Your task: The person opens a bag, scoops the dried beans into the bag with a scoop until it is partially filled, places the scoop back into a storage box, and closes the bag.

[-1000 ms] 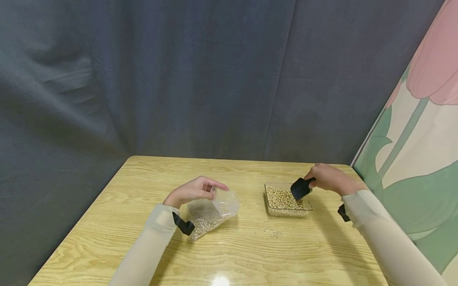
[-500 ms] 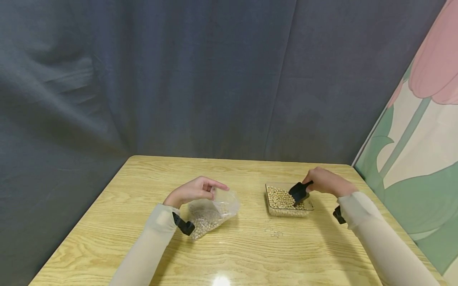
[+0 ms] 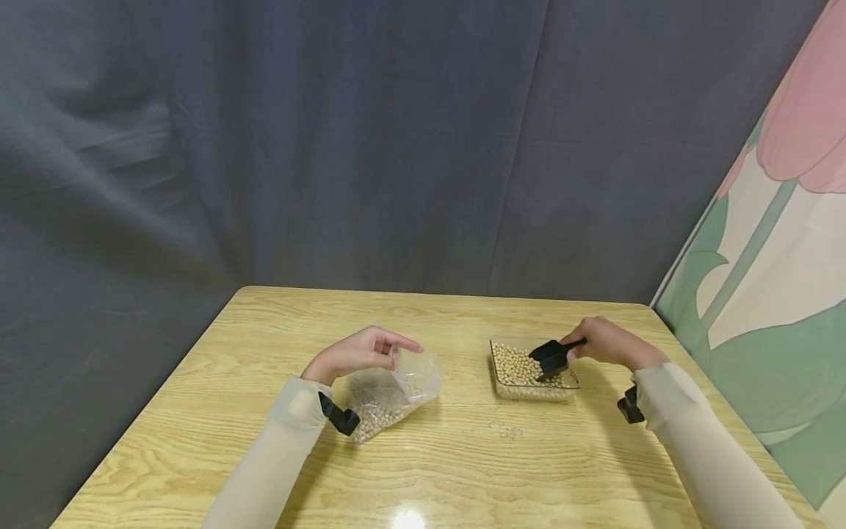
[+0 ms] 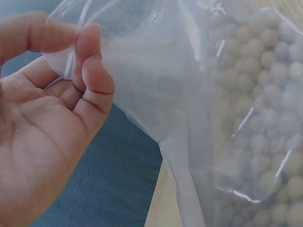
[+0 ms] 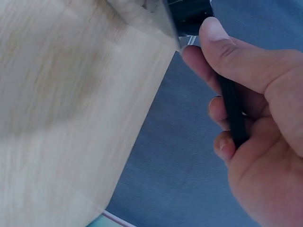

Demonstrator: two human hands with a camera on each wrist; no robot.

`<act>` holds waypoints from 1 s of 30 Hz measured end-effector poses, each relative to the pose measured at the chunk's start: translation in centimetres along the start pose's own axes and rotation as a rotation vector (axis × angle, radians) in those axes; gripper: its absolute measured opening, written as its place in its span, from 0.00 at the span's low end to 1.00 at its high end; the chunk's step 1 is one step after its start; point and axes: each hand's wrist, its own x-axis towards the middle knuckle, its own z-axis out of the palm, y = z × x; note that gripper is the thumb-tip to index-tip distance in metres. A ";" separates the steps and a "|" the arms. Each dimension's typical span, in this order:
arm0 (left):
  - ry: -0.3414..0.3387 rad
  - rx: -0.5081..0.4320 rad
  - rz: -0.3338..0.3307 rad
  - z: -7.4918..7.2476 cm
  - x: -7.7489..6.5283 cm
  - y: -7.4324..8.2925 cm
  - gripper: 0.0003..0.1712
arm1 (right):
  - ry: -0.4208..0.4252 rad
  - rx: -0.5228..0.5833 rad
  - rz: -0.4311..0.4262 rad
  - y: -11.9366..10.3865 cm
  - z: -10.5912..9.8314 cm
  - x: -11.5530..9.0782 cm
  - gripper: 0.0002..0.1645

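Observation:
A clear plastic bag (image 3: 380,411) partly filled with round beige beans lies on the table at the left of centre. My left hand (image 3: 360,351) pinches the bag's edge between thumb and fingers, and the left wrist view shows the zip strip (image 4: 78,28) near the fingertips. To the right stands a clear rectangular container (image 3: 534,393) with beans (image 3: 515,365) in it. My right hand (image 3: 606,342) grips a black scoop (image 3: 551,358) by its handle, the fingers curled round it in the right wrist view. The scoop's blade dips among the beans at the container's right side.
The wooden table (image 3: 423,470) has a few faint marks (image 3: 507,430) in front of the container. A dark curtain (image 3: 396,147) hangs behind the table. On the right is a wall panel (image 3: 760,294) with a flower pattern.
My right hand has come down a little, and the scoop has tilted over and moved slightly left in the beans. My left hand and the bag have stayed in place.

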 end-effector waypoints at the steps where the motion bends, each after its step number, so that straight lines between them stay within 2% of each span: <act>1: 0.000 -0.001 0.000 0.0 0.0 0.1 0.25 | 0.008 0.002 -0.009 0.2 0.1 0.0 0.18; 10: -0.005 0.001 0.014 0.0 0.0 0.1 0.25 | 0.068 0.003 -0.056 0.8 1.0 0.0 0.18; 20: -0.002 0.007 0.010 0.0 0.0 0.0 0.25 | 0.026 0.077 -0.002 1.0 1.8 0.2 0.18; 30: -0.001 0.010 0.008 0.0 0.0 0.0 0.25 | 0.056 0.102 -0.012 0.8 2.5 0.2 0.18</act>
